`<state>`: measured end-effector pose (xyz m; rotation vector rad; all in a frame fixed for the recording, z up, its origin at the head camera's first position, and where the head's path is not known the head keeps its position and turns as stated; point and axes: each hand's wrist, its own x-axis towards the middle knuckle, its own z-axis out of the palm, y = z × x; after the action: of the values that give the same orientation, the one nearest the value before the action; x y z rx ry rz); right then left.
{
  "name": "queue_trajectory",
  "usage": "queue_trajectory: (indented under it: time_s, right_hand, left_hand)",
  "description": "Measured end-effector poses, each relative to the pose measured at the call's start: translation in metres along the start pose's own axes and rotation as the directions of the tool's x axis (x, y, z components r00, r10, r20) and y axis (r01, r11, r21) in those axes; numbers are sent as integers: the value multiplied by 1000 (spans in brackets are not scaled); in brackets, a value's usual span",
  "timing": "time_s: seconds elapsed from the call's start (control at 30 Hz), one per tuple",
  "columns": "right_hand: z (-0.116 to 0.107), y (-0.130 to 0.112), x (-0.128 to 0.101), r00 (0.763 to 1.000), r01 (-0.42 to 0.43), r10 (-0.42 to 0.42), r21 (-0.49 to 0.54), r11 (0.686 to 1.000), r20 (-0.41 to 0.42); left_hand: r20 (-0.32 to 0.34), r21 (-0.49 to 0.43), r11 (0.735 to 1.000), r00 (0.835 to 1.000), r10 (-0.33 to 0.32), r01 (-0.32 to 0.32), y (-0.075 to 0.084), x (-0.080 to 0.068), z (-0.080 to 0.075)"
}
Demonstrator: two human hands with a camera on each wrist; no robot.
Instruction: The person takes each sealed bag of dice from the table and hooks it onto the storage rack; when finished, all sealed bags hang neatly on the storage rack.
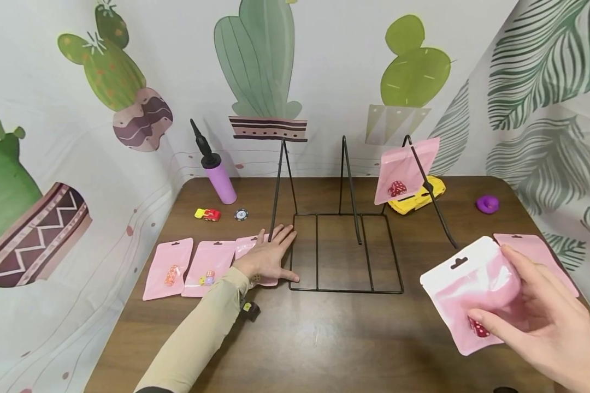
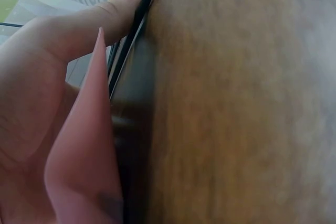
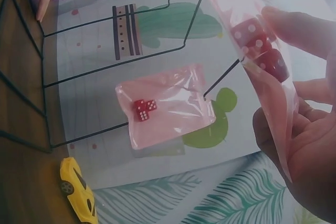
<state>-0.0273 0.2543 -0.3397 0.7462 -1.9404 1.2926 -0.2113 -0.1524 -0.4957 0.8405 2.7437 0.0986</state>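
Near the table's (image 1: 324,349) front right corner, the right hand (image 1: 546,322) pinches a pink pouch (image 1: 464,292); left hand (image 1: 267,259) lies flat, fingers straight.

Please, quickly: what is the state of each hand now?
Left hand: open, flat on a pink pouch.
Right hand: grip closed on dice pouch.

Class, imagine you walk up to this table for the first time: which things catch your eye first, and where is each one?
Nearest the viewer, the right hand grips a pink pouch with red dice inside. At the table's centre stands a black wire rack, with another pink pouch hanging on its right hook. The left hand lies flat on the row of pink pouches beside the rack's left edge.
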Motion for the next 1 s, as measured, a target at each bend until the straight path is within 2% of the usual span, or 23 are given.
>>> queue_trajectory:
  time_s: [0.27, 0.37, 0.47, 0.77, 1.0]
  right_hand:
    - [-1, 3, 0, 999, -32, 36, 128, 991, -27]
    - [-1, 7, -1, 996, -49, 58, 136, 989, -61]
    - [1, 11, -1, 993, -45, 55, 101, 994, -103]
    - [8, 20, 7, 992, 23, -13, 80, 996, -124]
    - [7, 26, 6, 993, 21, -10, 93, 995, -116]
  left_hand:
    - [0, 3, 1000, 1000, 3, -3, 0, 0, 1]
    - [2, 5, 1000, 1000, 3, -3, -1, -1, 1]
    - [-3, 3, 1000, 1000, 3, -3, 0, -1, 0]
    - [-4, 10, 1000, 1000, 7, -7, -1, 0, 1]
    - [5, 18, 1000, 1000, 2, -2, -1, 0, 1]
